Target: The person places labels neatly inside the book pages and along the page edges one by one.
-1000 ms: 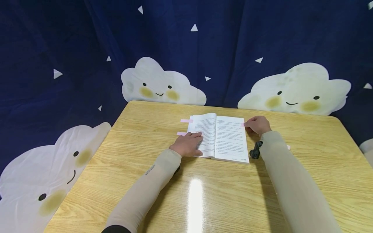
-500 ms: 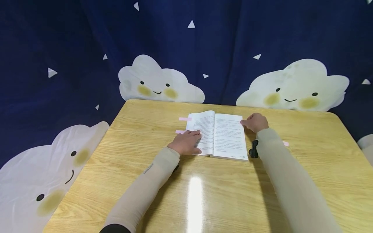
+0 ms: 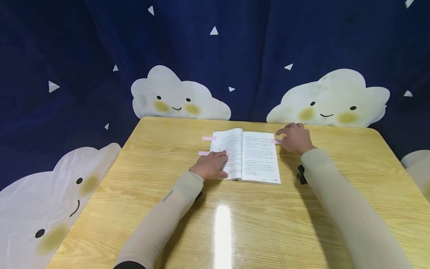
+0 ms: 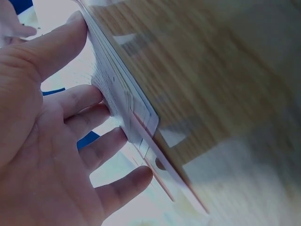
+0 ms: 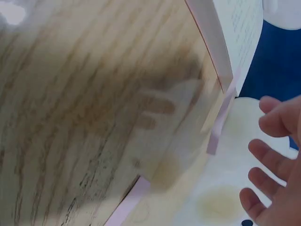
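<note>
An open book (image 3: 258,157) with printed pages lies toward the back of the table. My left hand (image 3: 211,165) rests on its left page with the fingers spread; the left wrist view shows these fingertips (image 4: 122,139) against the page edges. Two pink sticky tabs stick out from the left side, an upper tab (image 3: 209,138) and a lower tab (image 3: 203,153). A third pink tab (image 5: 220,123) projects from the right page's outer edge. My right hand (image 3: 295,138) hovers beside that tab, its fingers loosely bent and apart from it, holding nothing.
In the right wrist view another pink strip (image 5: 128,202) lies on the wooden table (image 3: 161,149), apart from the book. The dark blue curtain (image 3: 188,45) with white clouds hangs behind the table's far edge.
My right hand has let go of the pink tab at the right page's edge and drawn slightly away, fingers parting. My left hand stays on the left page. The head view has shifted slightly.
</note>
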{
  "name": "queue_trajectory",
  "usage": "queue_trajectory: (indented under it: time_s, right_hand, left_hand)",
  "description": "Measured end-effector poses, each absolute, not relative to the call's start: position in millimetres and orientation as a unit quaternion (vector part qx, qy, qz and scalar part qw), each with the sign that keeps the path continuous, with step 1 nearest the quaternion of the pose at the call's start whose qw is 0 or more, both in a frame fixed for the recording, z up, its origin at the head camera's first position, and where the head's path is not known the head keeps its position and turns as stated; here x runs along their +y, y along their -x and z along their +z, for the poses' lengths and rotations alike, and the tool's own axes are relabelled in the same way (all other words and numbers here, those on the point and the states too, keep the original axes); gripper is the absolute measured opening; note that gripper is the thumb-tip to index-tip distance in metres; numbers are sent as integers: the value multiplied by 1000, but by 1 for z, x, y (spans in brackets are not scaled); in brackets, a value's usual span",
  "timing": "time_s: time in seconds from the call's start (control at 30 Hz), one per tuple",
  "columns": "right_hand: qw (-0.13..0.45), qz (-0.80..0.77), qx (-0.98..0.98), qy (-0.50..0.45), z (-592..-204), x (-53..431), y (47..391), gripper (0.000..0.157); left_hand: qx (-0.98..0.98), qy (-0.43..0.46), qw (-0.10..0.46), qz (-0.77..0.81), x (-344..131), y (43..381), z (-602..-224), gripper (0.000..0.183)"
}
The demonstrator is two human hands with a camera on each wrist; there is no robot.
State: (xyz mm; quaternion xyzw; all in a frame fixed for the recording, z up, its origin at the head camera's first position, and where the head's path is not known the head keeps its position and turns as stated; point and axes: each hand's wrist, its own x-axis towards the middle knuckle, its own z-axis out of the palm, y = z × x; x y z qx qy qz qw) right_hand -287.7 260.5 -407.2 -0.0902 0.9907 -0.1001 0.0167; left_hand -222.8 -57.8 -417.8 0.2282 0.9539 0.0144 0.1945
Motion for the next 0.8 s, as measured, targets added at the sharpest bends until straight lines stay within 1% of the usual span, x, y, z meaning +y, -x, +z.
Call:
queue_trajectory:
  time_s: [0.07,0.17,0.23,0.3,0.47,0.53,0.67,0.8]
  right_hand:
    - [35,-90,990,106,-409,257,287,34]
    - [71,-86,989,100,-414,253,285,37]
    - [84,-76,989,94,-418,251,284,40]
    - [84,-65,989,99,-422,247,282,44]
    - [61,-56,991,106,-427,245,276,47]
    - [60,-59,991,102,-428,245,275,51]
    - [76,-54,990,104,-427,248,273,59]
    - [68,-52,990,109,-425,250,271,59]
  left_hand:
    - [954,-228,196,17,-59,223,-417,72]
    - [953,-229,195,21,-59,223,-417,72]
    - [954,-227,194,24,-60,223,-418,73]
    - [955,-221,195,24,-61,222,-419,73]
    - [955,-221,194,29,-61,219,-422,74]
    - [955,-224,189,34,-61,218,-421,73]
    - [957,-221,186,38,-61,219,-421,73]
    - [956,-223,186,43,-59,220,-419,73]
